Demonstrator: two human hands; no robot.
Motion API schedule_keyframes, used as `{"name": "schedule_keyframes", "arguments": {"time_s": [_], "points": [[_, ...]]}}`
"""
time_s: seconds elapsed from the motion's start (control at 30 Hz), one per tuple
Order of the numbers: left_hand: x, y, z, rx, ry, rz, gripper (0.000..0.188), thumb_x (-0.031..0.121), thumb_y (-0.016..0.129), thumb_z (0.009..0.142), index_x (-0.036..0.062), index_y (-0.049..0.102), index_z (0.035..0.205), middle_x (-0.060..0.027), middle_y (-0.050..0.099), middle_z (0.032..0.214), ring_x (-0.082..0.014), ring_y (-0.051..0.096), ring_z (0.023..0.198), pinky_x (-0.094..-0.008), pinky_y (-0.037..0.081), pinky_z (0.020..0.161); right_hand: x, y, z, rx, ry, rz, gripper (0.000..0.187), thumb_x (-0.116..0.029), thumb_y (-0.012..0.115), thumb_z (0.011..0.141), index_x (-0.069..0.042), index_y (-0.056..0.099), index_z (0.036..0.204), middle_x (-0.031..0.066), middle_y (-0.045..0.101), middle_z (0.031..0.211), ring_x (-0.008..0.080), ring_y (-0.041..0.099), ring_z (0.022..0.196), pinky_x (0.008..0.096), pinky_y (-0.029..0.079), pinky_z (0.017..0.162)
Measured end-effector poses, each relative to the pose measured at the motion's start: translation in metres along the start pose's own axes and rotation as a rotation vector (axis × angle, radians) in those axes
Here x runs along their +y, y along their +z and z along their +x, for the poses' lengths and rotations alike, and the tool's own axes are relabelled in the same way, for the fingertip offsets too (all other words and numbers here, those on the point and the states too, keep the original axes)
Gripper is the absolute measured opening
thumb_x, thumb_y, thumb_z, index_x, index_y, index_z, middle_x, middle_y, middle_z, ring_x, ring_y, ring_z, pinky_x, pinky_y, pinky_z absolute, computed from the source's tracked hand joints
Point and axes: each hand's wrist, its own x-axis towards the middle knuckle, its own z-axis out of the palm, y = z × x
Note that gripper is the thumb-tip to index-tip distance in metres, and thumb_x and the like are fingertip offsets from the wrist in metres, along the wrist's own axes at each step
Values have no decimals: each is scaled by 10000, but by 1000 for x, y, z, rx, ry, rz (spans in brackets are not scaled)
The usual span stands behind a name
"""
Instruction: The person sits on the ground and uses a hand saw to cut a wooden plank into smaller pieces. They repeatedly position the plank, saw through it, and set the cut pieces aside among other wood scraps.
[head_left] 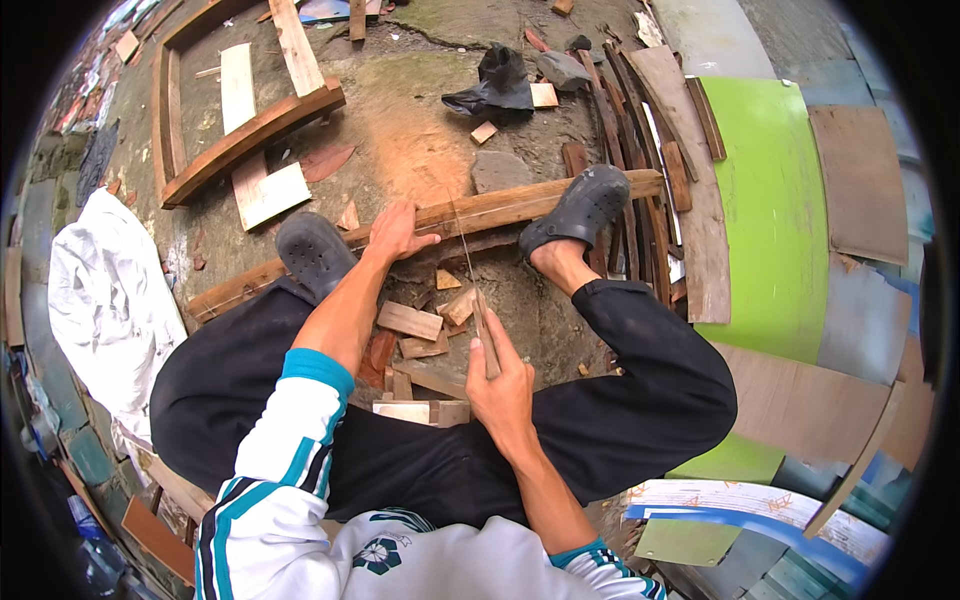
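My left hand presses flat on a long wooden plank that lies across the ground under both of my feet in dark clogs. My right hand grips the wooden handle of a thin-bladed handsaw. Its blade runs up to the plank just right of my left hand and meets the plank's near edge. Small offcut wood blocks lie on the ground between my legs.
A wooden frame and pale boards lie at the upper left. A white sack sits at the left. Dark cloth lies beyond the plank. Stacked slats, a green panel and plywood sheets fill the right side.
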Motion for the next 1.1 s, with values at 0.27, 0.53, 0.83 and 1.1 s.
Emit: {"name": "schedule_keyframes", "arguments": {"time_s": [0.27,0.53,0.83,1.1], "points": [[13,6,-6,-10,-46,54,809,577,788,765,-52,568,1223,-224,601,1225,-381,533,1220,-459,427,1033,11,26,58,-8,-25,-34,490,-240,562,958,-80,552,1421,327,674,805,511,674,791,537,543,718],[10,3,-4,-19,-13,47,783,587,761,790,-59,586,1196,-212,599,1164,-376,547,1150,-461,442,992,12,7,35,-26,32,90,452,-144,601,947,3,583,1374,286,681,1183,380,677,1120,389,534,932],[5,0,-5,-48,-54,5,806,569,778,778,-57,570,1241,-225,585,1246,-378,522,1225,-466,418,1055,12,-4,44,69,-76,126,437,-136,604,955,4,599,1368,230,683,1259,294,674,1168,350,496,990],[9,0,-7,-56,-64,-43,797,542,782,785,-32,549,1286,-216,570,1290,-375,508,1258,-465,400,1077,17,6,25,13,-33,103,431,-122,608,963,9,593,1373,231,673,1278,290,657,1200,347,490,1002]]}}
